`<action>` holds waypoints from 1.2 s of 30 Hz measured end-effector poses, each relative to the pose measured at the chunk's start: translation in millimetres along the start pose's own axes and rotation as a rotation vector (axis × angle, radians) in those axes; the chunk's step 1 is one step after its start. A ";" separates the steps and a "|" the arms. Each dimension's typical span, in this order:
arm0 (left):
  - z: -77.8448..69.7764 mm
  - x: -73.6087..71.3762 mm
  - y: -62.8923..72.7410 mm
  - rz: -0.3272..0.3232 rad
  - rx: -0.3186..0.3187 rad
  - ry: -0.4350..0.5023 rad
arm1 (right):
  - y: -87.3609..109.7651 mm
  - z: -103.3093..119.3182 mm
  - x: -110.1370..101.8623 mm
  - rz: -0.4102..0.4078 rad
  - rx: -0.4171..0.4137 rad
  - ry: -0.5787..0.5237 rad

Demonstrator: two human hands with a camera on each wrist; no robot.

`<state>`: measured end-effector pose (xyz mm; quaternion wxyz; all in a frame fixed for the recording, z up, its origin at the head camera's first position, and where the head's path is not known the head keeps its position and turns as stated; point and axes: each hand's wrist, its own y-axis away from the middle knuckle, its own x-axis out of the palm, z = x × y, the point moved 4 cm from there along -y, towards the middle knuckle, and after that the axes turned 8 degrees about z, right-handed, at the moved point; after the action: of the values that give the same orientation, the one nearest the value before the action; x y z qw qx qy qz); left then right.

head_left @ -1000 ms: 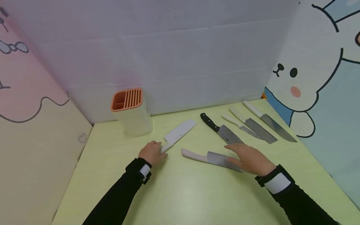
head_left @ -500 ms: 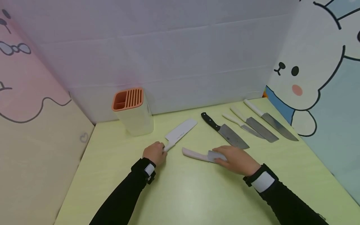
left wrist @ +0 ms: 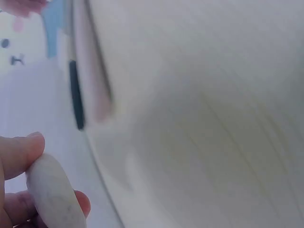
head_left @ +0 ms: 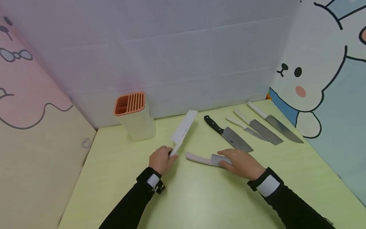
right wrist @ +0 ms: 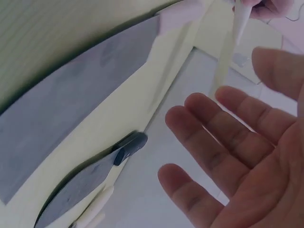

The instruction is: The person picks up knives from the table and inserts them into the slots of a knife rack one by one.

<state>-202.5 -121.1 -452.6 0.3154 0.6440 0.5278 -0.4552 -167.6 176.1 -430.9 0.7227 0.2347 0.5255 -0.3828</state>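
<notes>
My left hand grips the handle of a white-bladed kitchen knife, its blade raised off the table and pointing away. In the left wrist view the thumb and fingers wrap the pale handle. Over the blade of a pale-handled kitchen knife hovers my right hand, covering much of that blade in the head view. The right wrist view shows this hand's fingers spread and loosely bent, with nothing in them; the grey blade lies apart from them.
A cream knife block with an orange slotted top stands at the back left. Behind my right hand lies a black-handled cleaver. Farther right are a small knife, a square-ended knife and a long knife. A white wall closes the back.
My left hand has taken the white knife's handle and lifted it, swinging the blade more upright. My right hand moved left over the near knife's blade, then stayed there.
</notes>
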 end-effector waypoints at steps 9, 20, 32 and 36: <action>-63.4 0.1 16.9 -0.115 0.166 0.297 | -12.3 20.8 -10.8 -0.065 -0.028 -0.335; -115.1 10.8 34.5 -0.142 0.249 0.444 | -28.5 38.0 -21.7 -0.072 -0.061 -0.666; -133.9 35.5 41.3 -0.228 0.334 0.324 | -22.0 38.5 -15.5 -0.163 -0.044 -0.699; -135.2 37.9 40.9 -0.199 0.395 0.307 | -20.8 36.0 -14.1 -0.181 0.005 -0.700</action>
<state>-127.6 3.6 -438.1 0.0537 0.6996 0.5311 -0.4750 -165.5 141.4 -404.2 0.8215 0.0437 0.2637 -0.5037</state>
